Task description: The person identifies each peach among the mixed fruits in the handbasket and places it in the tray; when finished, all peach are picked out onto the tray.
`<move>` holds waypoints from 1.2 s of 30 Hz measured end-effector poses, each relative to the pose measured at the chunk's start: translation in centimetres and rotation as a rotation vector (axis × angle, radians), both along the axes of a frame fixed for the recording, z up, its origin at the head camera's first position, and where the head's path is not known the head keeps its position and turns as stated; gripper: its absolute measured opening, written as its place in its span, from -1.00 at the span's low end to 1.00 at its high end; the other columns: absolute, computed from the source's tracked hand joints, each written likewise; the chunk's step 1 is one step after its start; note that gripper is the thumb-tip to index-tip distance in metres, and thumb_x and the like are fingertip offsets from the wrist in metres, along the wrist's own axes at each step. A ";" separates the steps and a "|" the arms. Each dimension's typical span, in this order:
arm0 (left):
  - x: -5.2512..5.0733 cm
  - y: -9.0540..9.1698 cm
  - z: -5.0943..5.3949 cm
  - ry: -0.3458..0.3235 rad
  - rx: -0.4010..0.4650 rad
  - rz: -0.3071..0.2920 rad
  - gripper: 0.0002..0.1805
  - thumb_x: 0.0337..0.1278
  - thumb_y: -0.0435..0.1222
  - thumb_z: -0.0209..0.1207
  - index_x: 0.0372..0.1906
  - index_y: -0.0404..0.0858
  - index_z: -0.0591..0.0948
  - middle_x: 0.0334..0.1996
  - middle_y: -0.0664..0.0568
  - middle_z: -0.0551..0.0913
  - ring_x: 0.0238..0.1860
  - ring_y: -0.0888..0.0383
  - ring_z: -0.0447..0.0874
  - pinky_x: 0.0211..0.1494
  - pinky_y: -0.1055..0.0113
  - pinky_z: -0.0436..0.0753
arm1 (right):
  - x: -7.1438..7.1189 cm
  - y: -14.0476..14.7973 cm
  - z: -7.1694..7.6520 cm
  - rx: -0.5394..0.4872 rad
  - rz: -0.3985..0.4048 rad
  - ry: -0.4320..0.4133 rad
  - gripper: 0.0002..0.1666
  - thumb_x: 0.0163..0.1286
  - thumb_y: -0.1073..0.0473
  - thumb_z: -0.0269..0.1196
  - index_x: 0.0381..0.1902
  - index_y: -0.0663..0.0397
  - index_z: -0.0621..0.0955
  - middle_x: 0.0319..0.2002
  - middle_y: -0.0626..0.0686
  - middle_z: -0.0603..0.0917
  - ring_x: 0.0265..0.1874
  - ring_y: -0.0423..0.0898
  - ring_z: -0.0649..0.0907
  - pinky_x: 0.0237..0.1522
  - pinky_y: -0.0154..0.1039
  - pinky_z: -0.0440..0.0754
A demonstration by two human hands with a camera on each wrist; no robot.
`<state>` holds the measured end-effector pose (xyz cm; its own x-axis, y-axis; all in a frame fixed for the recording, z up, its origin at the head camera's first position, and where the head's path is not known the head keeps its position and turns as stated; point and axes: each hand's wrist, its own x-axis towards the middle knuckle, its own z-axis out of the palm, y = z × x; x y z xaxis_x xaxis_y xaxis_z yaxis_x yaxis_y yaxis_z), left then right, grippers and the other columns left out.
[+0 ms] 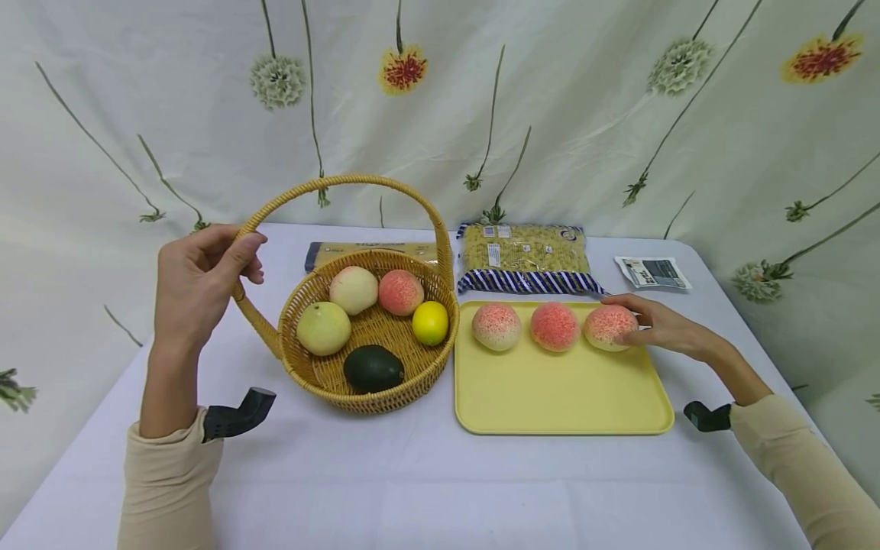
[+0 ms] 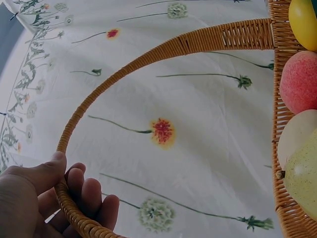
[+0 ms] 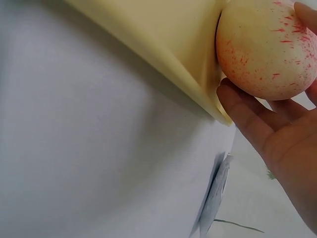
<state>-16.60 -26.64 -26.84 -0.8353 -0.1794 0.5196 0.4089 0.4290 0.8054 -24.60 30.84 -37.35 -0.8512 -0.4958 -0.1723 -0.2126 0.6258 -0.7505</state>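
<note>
In the head view my left hand (image 1: 195,279) grips the arched handle (image 1: 357,179) of a wicker basket (image 1: 374,403), thumb and fingers round its left side. Inside the basket are a yellow-green pear (image 1: 323,328), a pale peach (image 1: 354,290), a pink peach (image 1: 401,292), a lemon (image 1: 430,323) and a dark green avocado (image 1: 373,368). My right hand (image 1: 656,327) holds a speckled peach (image 1: 606,328) at the far right corner of a yellow tray (image 1: 564,397). Its fingers curve round the fruit in the right wrist view. Two more peaches, one speckled (image 1: 496,326) and one pinker (image 1: 554,326), sit left of it.
Behind the tray lies a bag of pasta (image 1: 524,256) with blue-striped ends. A small white packet (image 1: 651,273) is to its right. A flat yellow-brown package (image 1: 330,252) lies partly hidden behind the basket. A flowered cloth (image 1: 440,114) hangs behind the white-covered table (image 1: 481,489).
</note>
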 end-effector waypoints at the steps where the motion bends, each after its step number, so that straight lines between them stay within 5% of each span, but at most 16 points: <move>1: 0.0 0.0 0.0 -0.001 -0.001 0.000 -0.84 0.19 -0.33 0.25 -0.20 -0.35 0.66 -0.61 0.07 0.58 -0.63 0.27 0.56 -0.61 0.51 0.48 | 0.0 0.0 0.0 0.001 0.000 0.002 -0.22 0.28 0.13 0.25 0.38 0.23 0.24 0.34 0.31 0.29 0.24 0.25 0.36 0.18 0.24 0.34; 8: 0.0 0.0 0.0 -0.009 -0.012 0.009 -0.83 0.19 -0.32 0.24 -0.17 -0.34 0.66 -0.59 0.07 0.58 -0.62 0.26 0.56 -0.58 0.52 0.49 | 0.0 -0.2 0.0 0.012 -0.004 0.007 -0.26 0.30 0.14 0.22 0.37 0.24 0.25 0.33 0.31 0.31 0.24 0.26 0.35 0.20 0.26 0.31; 15: -0.1 -0.1 -0.1 -0.006 -0.018 0.009 -0.83 0.20 -0.32 0.24 -0.17 -0.34 0.66 -0.58 0.08 0.59 -0.61 0.27 0.56 -0.56 0.53 0.51 | 0.0 -0.5 0.4 0.052 -0.012 0.025 -0.29 0.35 0.09 0.19 0.37 0.23 0.26 0.31 0.29 0.34 0.16 0.19 0.43 0.08 0.06 0.44; 25: -0.1 -0.1 0.0 -0.009 -0.019 0.009 -0.83 0.20 -0.32 0.24 -0.17 -0.34 0.66 -0.58 0.08 0.59 -0.61 0.26 0.56 -0.56 0.53 0.51 | -0.1 -0.9 1.6 0.038 -0.024 0.062 -0.35 0.46 0.06 0.10 0.36 0.27 0.24 0.35 0.36 0.27 0.25 0.35 0.37 0.16 0.32 0.37; 36: 0.0 0.0 0.0 -0.008 -0.014 0.004 -0.83 0.20 -0.32 0.24 -0.17 -0.34 0.66 -0.59 0.08 0.58 -0.61 0.27 0.56 -0.57 0.52 0.49 | 0.2 -1.9 2.9 -0.025 -0.051 0.109 -0.32 0.46 0.11 0.11 0.42 0.18 0.16 0.35 0.37 0.24 0.30 0.38 0.29 0.15 0.34 0.35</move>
<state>-16.61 -26.69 -26.86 -0.8387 -0.1752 0.5156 0.4011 0.4418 0.8025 -24.40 28.98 -34.48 -0.8883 -0.4545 -0.0654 -0.2622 0.6191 -0.7402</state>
